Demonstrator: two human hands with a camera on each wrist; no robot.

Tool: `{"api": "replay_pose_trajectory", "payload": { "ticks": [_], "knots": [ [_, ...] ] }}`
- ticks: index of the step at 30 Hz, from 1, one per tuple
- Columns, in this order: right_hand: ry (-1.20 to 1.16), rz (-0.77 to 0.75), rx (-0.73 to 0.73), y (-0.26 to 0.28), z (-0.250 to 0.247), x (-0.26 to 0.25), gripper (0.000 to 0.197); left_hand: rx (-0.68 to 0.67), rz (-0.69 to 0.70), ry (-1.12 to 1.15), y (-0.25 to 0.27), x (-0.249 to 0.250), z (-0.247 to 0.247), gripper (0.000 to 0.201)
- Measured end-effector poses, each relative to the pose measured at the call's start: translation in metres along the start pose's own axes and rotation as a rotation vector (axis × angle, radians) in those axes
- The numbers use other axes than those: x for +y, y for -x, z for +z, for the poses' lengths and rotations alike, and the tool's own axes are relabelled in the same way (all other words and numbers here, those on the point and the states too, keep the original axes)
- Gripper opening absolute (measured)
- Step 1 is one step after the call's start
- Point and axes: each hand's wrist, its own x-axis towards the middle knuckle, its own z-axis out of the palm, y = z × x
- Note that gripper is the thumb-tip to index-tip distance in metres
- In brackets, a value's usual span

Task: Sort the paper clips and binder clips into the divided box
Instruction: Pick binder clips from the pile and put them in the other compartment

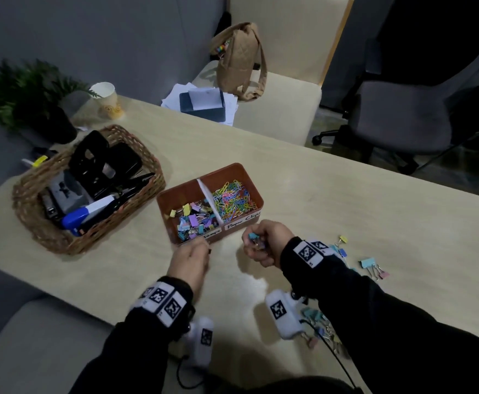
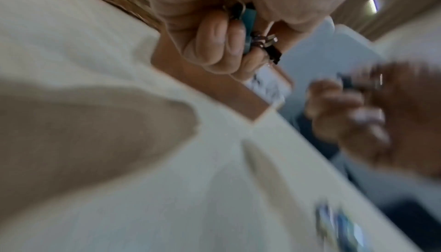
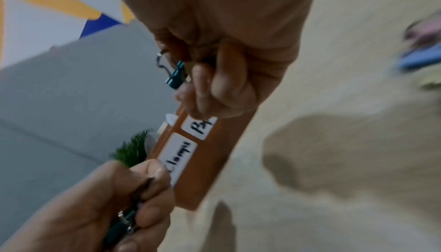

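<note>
**Both hands loaded at the box's near wall**

Head view: The divided box [image 1: 175, 196] stands mid-table, just beside the wicker basket [image 1: 33, 223]. Its left compartment holds binder clips [image 1: 191, 220]; its right holds paper clips [image 1: 234, 199]. The left hand [image 1: 188, 258] hovers at the box's near wall, fingers curled. The right hand [image 1: 264, 243] is fisted round a bundle of clips just near the right compartment's label. Loose binder clips [image 1: 370, 265] lie toward the table's right edge; more sit at the near edge under the right sleeve.

Left wrist view: The left fingers [image 2: 214, 35] curl round several binder clips, one teal.

Right wrist view: The right fingers [image 3: 229, 79] clench a teal binder clip whose wire handle protrudes.

Risk: The right fist is closest to the paper-clip side, so releasing there would missort. Wire handles may snag between fingers, so clips could drop outside the wall. The sleeve may sweep the near-edge clips off the table.
</note>
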Motion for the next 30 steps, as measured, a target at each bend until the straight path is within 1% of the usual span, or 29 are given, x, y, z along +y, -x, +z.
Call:
{"api": "replay_pose_trajectory", "payload": {
  "ticks": [1,3,5,6,9,11,12,14,16,18,20,21,25,27,29,30],
  "knots": [
    [-0.032,-0.001,-0.022,-0.001,0.007,-0.005,0.034,0.023,-0.055,0.093,-0.006,0.008,-0.008,0.022],
    [-0.046,0.013,0.002,-0.005,0.022,-0.016,0.035,0.055,-0.161,0.230,-0.022,0.020,-0.020,0.024],
    [-0.016,0.028,0.036,-0.011,0.037,-0.028,0.032,0.066,-0.235,0.264,-0.037,0.025,-0.028,0.025],
    [-0.023,0.033,0.043,-0.015,0.045,-0.034,0.032,0.072,-0.268,0.235,-0.042,0.029,-0.030,0.026],
    [-0.092,0.061,0.029,-0.028,0.067,-0.051,0.034,0.122,-0.281,0.145,-0.047,0.037,-0.034,0.031],
    [-0.139,0.067,0.063,-0.034,0.079,-0.060,0.029,0.146,-0.292,0.141,-0.051,0.040,-0.036,0.029],
    [-0.159,0.064,0.097,-0.037,0.083,-0.064,0.024,0.153,-0.306,0.168,-0.052,0.041,-0.037,0.025],
    [-0.125,0.036,0.162,-0.044,0.087,-0.066,0.015,0.164,-0.331,0.269,-0.057,0.042,-0.036,0.022],
    [-0.092,0.016,0.190,-0.050,0.086,-0.066,0.020,0.172,-0.338,0.321,-0.062,0.041,-0.034,0.021],
    [-0.077,0.012,0.181,-0.051,0.081,-0.065,0.023,0.164,-0.306,0.277,-0.066,0.039,-0.032,0.023],
    [-0.102,-0.007,0.186,-0.044,0.077,-0.065,0.032,0.164,-0.282,0.227,-0.068,0.037,-0.030,0.031],
    [-0.103,-0.031,0.183,-0.039,0.076,-0.066,0.032,0.165,-0.268,0.194,-0.067,0.037,-0.030,0.034],
    [0.007,-0.209,0.188,-0.010,0.058,-0.063,0.017,0.194,-0.212,0.012,-0.062,0.030,-0.030,0.034],
    [0.108,-0.310,0.209,0.006,0.038,-0.054,0.015,0.204,-0.119,-0.149,-0.052,0.031,-0.028,0.026],
    [0.222,-0.348,0.268,0.021,0.014,-0.046,0.018,0.212,0.038,-0.334,-0.041,0.035,-0.023,0.018],
    [0.264,-0.348,0.310,0.027,0.000,-0.040,0.020,0.220,0.102,-0.378,-0.036,0.037,-0.018,0.015]
  ]
}}
